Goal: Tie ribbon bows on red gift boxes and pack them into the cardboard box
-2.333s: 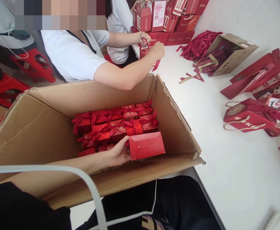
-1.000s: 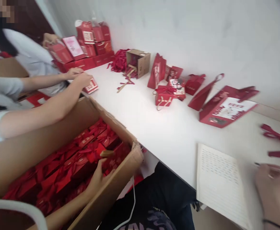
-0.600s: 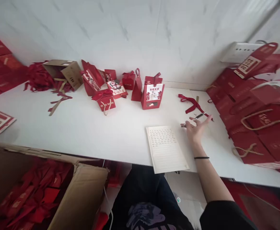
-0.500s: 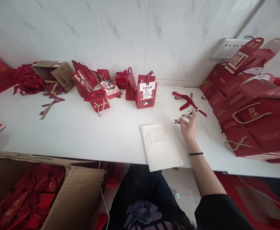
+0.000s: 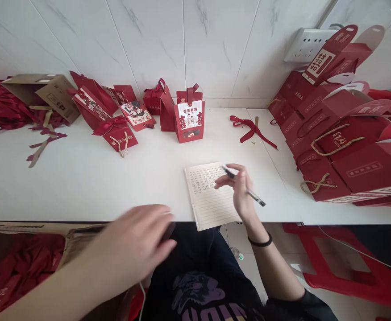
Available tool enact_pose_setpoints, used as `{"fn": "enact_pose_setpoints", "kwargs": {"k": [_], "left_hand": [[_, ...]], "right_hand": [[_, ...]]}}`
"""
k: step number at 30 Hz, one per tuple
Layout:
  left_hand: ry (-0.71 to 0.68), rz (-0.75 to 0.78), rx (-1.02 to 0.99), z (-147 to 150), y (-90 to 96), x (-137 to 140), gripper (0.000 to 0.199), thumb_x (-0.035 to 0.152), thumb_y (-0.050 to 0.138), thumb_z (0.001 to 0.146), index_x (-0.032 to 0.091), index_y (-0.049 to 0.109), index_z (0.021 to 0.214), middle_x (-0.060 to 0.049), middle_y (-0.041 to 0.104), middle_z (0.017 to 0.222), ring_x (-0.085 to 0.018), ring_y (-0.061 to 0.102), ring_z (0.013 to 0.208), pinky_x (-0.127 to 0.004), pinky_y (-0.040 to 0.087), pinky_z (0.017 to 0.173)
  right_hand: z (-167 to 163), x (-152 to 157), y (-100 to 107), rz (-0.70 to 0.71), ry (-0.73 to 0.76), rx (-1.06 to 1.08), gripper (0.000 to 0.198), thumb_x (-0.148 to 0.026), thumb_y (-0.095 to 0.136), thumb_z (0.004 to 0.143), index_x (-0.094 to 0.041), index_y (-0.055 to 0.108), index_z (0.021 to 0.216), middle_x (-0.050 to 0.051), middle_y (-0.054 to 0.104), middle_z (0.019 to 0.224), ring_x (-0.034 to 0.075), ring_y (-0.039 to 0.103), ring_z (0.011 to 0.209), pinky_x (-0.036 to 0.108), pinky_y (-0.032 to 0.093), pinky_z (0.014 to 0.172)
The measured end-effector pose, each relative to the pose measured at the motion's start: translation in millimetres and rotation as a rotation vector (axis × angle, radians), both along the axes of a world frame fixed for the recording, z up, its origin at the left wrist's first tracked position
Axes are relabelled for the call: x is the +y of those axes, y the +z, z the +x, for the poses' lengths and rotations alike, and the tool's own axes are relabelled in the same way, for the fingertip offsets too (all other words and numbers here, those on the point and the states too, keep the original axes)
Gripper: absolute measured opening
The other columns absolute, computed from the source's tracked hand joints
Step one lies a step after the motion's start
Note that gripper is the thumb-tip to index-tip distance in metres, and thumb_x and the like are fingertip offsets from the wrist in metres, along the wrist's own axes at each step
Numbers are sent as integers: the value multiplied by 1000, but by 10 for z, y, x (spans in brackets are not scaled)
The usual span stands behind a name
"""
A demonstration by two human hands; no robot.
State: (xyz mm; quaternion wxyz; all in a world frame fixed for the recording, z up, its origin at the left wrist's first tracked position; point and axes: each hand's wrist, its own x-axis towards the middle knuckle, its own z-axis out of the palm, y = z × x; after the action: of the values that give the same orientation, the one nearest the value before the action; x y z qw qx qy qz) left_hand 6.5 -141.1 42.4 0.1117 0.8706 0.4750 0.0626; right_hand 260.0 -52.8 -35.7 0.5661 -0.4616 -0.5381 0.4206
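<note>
My right hand is over the upper right of a lined notebook and holds a pen. One end of the pen shows beyond the fingers at upper left, the other sticks out behind the hand. Several rows of small handwriting fill the page's upper part; the lines below are blank. At the table's front edge, left of the notebook, my left hand is blurred by motion. Its thumb stands apart from the fingers, and nothing shows in it.
Red gift boxes stand along the wall, with more stacked at right. Dark red ribbon lies behind the notebook. At left are a small cardboard box and a ribbon heap. A carton of red pieces sits below the table.
My left hand has come into view from the lower left. My right hand has moved left over the notebook, and the pen has turned in its fingers. The view has shifted right.
</note>
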Motion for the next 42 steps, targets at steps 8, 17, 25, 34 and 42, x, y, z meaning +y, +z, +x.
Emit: {"fn": "enact_pose_setpoints", "kwargs": {"k": [8,17,25,34,42], "left_hand": [[-325,-143,242,716,-778,341,57,26,55,79,5,41,130,-23,36,139,-33,32,130,-46,34,99],[-386,-122,329,725,-789,305,65,27,63,71,5,44,129,-25,32,141,-35,30,131,-47,40,93],[-381,-11,378,710,-824,251,60,31,56,77,4,44,130,-22,34,141,-31,29,132,-45,42,93],[-344,58,347,725,-887,230,59,31,57,76,7,47,129,-19,38,139,-30,30,131,-44,44,92],[-356,9,391,737,-867,230,63,32,57,77,6,43,132,-19,34,142,-30,29,132,-44,43,94]], "right_hand": [[-237,40,-408,-237,10,-123,33,-50,59,83,-20,48,88,0,60,66,18,57,58,28,47,54],[-239,11,-354,-118,-14,-381,39,-34,47,84,-20,24,56,-5,27,50,12,26,47,24,24,45],[-252,22,-354,-116,1,-502,34,-30,46,79,-19,23,56,-6,25,49,10,22,46,22,21,43],[-255,17,-368,-105,-33,-479,33,-29,44,77,-20,22,55,-6,22,50,10,21,47,22,20,43],[-268,13,-358,-136,-70,-449,31,-28,44,75,-20,22,54,-6,21,50,10,20,48,22,19,42]]}}
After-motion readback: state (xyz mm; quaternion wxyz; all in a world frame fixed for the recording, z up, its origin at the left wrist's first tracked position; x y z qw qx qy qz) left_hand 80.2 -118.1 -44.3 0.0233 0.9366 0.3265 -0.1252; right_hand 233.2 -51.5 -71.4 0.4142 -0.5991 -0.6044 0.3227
